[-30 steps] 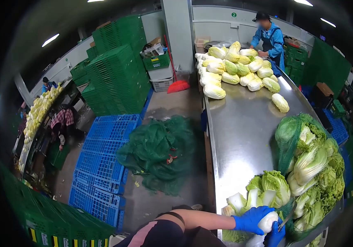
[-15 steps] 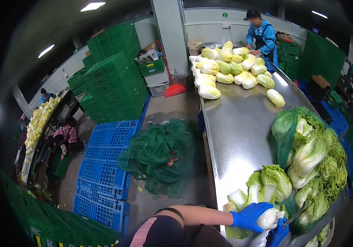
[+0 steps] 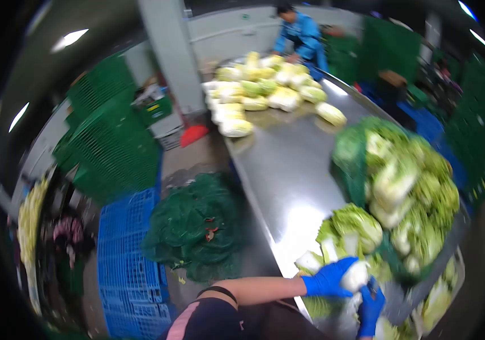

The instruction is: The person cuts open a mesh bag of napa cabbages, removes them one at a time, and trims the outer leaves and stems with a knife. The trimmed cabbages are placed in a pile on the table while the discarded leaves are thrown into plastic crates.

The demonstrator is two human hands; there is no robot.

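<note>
My left hand (image 3: 330,278), in a blue glove, is closed around a napa cabbage (image 3: 355,276), its white base turned toward my right hand. My right hand (image 3: 371,309), also gloved in blue, is closed beside that base on a knife (image 3: 373,287). Only a dark bit of the knife shows, and motion blurs it. Loose cabbage leaves (image 3: 341,247) lie on the metal table just beyond my left hand. To the right, a green mesh bag (image 3: 351,158) lies open around several leafy, untrimmed cabbages (image 3: 395,184).
Pale trimmed cabbages (image 3: 256,85) are piled at the far end of the metal table (image 3: 279,156), where a person in blue (image 3: 304,37) stands. Left of the table lie a green net heap (image 3: 194,226) and blue pallets (image 3: 129,249). Green crates (image 3: 115,147) are stacked behind. A bin (image 3: 460,272) sits lower right.
My view has swung to the right and blurs. The right hand has turned more upright beside the cabbage base, and the knife blade seen before no longer shows clearly. The left hand keeps its hold.
</note>
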